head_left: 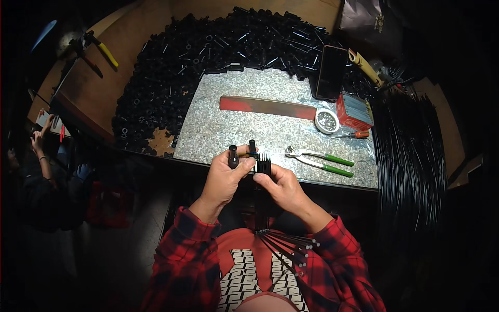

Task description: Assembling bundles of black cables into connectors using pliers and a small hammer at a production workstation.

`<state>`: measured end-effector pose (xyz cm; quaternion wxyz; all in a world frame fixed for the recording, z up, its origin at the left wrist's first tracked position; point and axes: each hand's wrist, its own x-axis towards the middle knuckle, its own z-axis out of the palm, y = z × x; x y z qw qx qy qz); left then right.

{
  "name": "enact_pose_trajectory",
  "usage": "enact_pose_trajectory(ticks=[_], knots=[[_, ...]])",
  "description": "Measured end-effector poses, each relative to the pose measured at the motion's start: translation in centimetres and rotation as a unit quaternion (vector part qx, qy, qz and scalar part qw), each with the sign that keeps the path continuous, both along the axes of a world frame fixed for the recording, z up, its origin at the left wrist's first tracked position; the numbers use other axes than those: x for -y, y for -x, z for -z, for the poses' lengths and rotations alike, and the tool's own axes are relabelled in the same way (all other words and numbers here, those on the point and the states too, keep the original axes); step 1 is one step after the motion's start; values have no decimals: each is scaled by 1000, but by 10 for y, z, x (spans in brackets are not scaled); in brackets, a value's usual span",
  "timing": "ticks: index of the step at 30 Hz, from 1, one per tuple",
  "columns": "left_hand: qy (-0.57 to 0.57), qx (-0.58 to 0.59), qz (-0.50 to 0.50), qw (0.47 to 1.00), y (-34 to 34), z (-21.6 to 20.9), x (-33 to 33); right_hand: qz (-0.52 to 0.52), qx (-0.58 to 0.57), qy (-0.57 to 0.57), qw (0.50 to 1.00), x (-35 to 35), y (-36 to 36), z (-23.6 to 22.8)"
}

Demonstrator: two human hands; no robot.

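Note:
A black runner-like tube point(233, 156) with a flared top stands between the thumb and fingers of my left hand point(215, 182), which is closed around it. A second black tubular piece point(252, 146) rises just beyond the fingertips. My right hand point(287, 192) pinches a row of thin black rods point(264, 166), like umbrella ribs, against the left fingertips. Below, the rods point(283, 244) fan out over my lap with silver round tips. A thin yellowish strand point(247, 154) shows between the hands; its ends are hidden. Green-handled pincers point(338, 158) lie right of the hands.
A heap of black plastic parts point(208, 47) rings the speckled board point(208, 122). On it lie a red-brown strip point(267, 106), a white dish point(327, 120), a red box point(355, 112) and a screwdriver point(358, 134). A phone point(331, 73) stands behind. Long black rods point(410, 156) hang right. Another person's hands point(41, 138) show far left.

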<state>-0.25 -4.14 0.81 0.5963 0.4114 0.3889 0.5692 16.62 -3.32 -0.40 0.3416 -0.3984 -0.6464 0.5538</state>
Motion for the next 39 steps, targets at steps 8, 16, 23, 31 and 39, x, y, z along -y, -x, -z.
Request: enact_pose_trajectory(ticks=[8, 16, 23, 31, 39], knots=[[10, 87, 81, 993, 8, 6, -5, -32, -43, 91, 994, -4, -5, 5], [-15, 93, 132, 987, 8, 6, -4, -105, -53, 179, 977, -9, -16, 3], [-7, 70, 89, 994, 0, 8, -1, -76, -94, 194, 973, -9, -14, 2], [70, 169, -1, 983, -17, 5, 12, -51, -104, 138, 984, -5, -10, 9], [107, 160, -43, 980, -19, 21, 15, -15, -51, 168, 984, 2, -5, 5]])
